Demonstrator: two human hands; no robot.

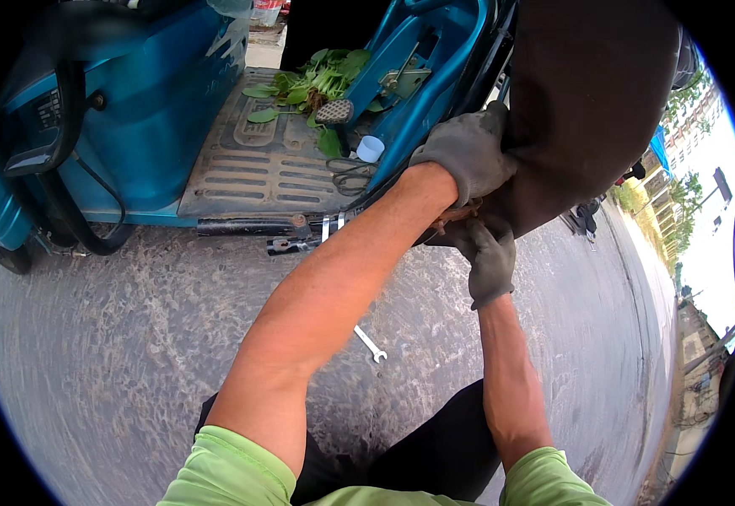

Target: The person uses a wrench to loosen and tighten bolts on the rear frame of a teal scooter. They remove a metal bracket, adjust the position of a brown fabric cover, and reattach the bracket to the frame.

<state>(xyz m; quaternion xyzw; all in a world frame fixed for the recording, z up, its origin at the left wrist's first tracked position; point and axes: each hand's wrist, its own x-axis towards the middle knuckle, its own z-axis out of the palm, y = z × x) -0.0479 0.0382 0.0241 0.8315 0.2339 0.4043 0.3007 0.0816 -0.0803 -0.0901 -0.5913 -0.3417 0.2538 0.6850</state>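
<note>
The left hand point(468, 156), in a grey glove, has its fingertips lost against the dark brown cover point(591, 101), so I cannot tell whether they pinch or lie spread. The right hand point(494, 261), nearer, reaches up to a rusty metal part point(460, 214) at the cover's near left edge; its fingers are partly hidden and their closure cannot be told. Most of that part is concealed. The cover runs out of view at the far side. Nearer than the blue scooter's footboard point(249, 181), pavement point(165, 337) gives room, with a wrench point(371, 345) lying left of the right forearm.
</note>
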